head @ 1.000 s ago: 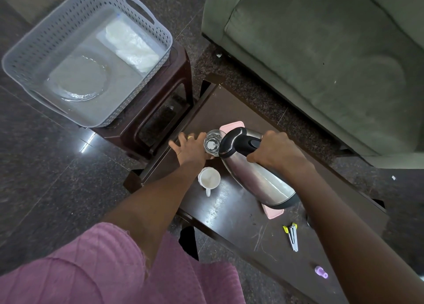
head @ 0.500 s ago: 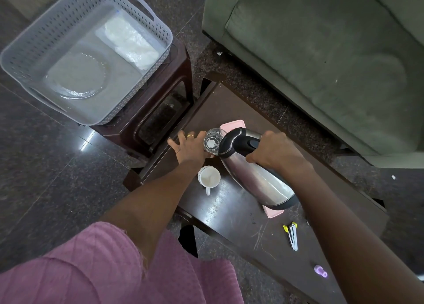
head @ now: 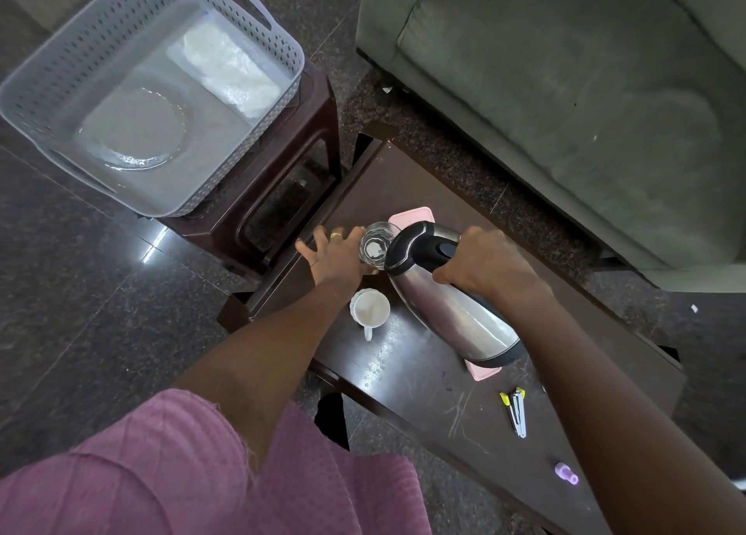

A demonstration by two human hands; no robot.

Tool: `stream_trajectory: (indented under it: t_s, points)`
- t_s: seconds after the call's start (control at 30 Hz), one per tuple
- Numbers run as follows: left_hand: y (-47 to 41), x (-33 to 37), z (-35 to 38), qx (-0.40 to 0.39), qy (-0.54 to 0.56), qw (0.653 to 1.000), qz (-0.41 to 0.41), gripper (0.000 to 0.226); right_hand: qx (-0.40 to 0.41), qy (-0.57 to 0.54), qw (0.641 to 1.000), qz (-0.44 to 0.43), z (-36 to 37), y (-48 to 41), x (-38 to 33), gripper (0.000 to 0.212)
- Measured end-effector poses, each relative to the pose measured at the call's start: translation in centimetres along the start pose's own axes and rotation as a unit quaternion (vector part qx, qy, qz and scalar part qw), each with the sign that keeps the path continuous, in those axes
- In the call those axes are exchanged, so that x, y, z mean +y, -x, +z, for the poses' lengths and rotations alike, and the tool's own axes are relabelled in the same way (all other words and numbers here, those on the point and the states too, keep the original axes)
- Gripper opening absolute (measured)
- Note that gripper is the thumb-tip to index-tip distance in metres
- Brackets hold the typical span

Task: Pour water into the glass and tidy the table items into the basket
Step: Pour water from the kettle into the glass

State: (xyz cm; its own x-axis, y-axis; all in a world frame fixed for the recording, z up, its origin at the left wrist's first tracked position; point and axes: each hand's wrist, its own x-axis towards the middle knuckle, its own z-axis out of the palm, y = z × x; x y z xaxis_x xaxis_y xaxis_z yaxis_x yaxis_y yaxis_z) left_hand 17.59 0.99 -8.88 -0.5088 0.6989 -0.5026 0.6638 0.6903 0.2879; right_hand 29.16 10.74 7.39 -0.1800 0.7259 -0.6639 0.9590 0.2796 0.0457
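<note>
Mid-pour: right hand (head: 480, 264) wrapped tight round the black handle of the steel kettle (head: 452, 312), spout tipped over the glass (head: 376, 246) near the table (head: 424, 195) left edge. Left hand (head: 335, 256) steadying glass, fingers spread, thumb side against it. Risks: overfill or splash if tilt too steep; glass tipping off near edge if bumped by spout; spill reaching white mug (head: 369, 306) just beside. Water level hard to read. Basket (head: 80, 42) on stool, well apart; stapler (head: 516, 411) and purple bottle (head: 566, 473) not yet tidied
</note>
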Motion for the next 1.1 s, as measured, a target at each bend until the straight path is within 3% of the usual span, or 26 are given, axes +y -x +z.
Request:
stream_trajectory:
  t_s: [1.1]
  points:
    - [-0.08,-0.17,0.09,0.000,0.015,1.000,-0.001,0.071,-0.013,-0.012,1.000,0.009,-0.17,-0.51,-0.37,0.055]
